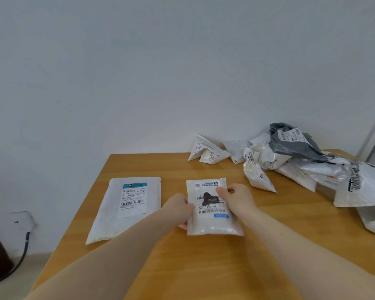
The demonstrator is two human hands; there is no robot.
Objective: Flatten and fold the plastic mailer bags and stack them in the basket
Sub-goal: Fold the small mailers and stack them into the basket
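Note:
A small white mailer bag [212, 224] with a shipping label and a black scribble lies flat at the middle of the wooden table [204, 267]. My left hand [179, 210] grips its left edge, thumb on top and fingers under. My right hand [239, 198] pinches its right edge near the top. A larger flattened white mailer [117, 219] with a teal-headed label lies to the left, hanging slightly over the table's left edge. A heap of crumpled white and grey mailers [301, 156] sits at the back right. No basket is in view.
The table stands against a plain white wall. A wall socket [23, 220] with a black cable is low on the left. A large white bag with black lettering [362, 187] spreads over the table's right edge.

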